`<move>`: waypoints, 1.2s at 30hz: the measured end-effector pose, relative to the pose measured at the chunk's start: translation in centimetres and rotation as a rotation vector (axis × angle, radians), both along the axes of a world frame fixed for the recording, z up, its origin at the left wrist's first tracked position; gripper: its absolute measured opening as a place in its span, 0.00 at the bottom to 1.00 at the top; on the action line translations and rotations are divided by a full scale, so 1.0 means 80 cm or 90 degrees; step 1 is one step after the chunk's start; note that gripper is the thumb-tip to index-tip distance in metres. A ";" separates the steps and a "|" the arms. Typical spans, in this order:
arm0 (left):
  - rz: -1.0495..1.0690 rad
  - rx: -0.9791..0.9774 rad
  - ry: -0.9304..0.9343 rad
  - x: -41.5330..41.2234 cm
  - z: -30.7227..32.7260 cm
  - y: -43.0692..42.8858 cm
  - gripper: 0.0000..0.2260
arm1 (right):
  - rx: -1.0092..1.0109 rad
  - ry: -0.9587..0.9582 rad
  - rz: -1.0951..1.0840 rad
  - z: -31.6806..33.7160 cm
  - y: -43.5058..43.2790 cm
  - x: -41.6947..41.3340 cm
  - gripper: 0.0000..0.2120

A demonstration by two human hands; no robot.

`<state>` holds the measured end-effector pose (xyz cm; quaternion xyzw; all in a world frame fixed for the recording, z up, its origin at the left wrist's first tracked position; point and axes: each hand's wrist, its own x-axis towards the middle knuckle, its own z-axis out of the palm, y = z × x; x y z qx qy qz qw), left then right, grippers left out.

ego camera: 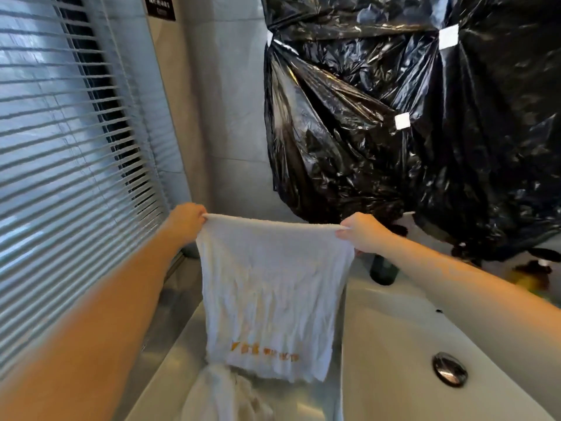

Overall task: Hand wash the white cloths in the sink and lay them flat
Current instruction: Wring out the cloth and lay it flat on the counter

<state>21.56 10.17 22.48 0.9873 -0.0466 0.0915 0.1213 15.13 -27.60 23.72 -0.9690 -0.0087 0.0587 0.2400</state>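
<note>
A white cloth [270, 299] with orange print near its lower edge hangs spread out in the air. My left hand [186, 221] pinches its top left corner and my right hand [362, 232] pinches its top right corner. The cloth hangs over a metal counter [179, 354] to the left of the white sink [394, 344]. A second white cloth [218, 396] lies bunched on the counter just below the hanging one.
The sink's metal drain plug [450, 369] shows at the right. A dark bottle [384, 268] stands behind the sink under my right wrist. Black plastic bags [394, 117] cover the wall behind. Window blinds [60, 162] fill the left side.
</note>
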 end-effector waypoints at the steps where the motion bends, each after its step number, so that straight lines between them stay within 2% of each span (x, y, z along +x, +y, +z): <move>1: 0.001 0.014 -0.002 0.011 -0.019 0.002 0.08 | -0.014 0.001 -0.003 -0.018 0.001 0.006 0.16; 3: 0.006 0.055 -0.015 0.024 -0.050 0.003 0.05 | -0.073 0.009 0.011 -0.049 0.002 0.017 0.16; 5: 0.010 0.110 0.008 0.021 -0.078 0.002 0.08 | -0.156 0.034 0.050 -0.082 0.008 0.022 0.18; 9: -0.008 0.367 0.145 -0.011 -0.143 0.000 0.13 | -0.301 0.132 0.130 -0.150 0.040 0.008 0.14; 13: -0.047 0.530 0.284 -0.056 -0.219 0.002 0.17 | -0.320 0.236 0.246 -0.213 0.072 -0.027 0.08; 15: -0.064 0.560 0.362 -0.077 -0.251 0.005 0.17 | -0.326 0.288 0.288 -0.240 0.086 -0.046 0.11; 17: -0.071 0.516 0.443 -0.090 -0.273 0.011 0.18 | -0.301 0.327 0.288 -0.264 0.097 -0.055 0.13; 19: -0.066 0.423 0.481 -0.098 -0.284 0.009 0.22 | -0.233 0.326 0.265 -0.276 0.106 -0.056 0.07; 22: -0.021 0.200 0.405 -0.103 -0.306 -0.021 0.21 | -0.152 0.254 0.225 -0.291 0.122 -0.045 0.20; 25: 0.039 0.039 0.382 -0.099 -0.340 -0.065 0.29 | -0.064 0.266 0.157 -0.313 0.151 -0.035 0.30; 28: 0.110 0.057 0.370 -0.082 -0.379 -0.088 0.31 | -0.068 0.279 0.042 -0.358 0.174 -0.018 0.34; 30: 0.137 0.094 0.317 -0.062 -0.396 -0.092 0.32 | -0.107 0.247 -0.028 -0.382 0.184 -0.001 0.35; 33: 0.132 0.105 0.266 -0.019 -0.412 -0.089 0.33 | -0.165 0.189 -0.059 -0.402 0.192 0.029 0.35; 36: 0.124 0.056 0.221 0.034 -0.423 -0.082 0.35 | -0.199 0.148 -0.076 -0.418 0.195 0.077 0.34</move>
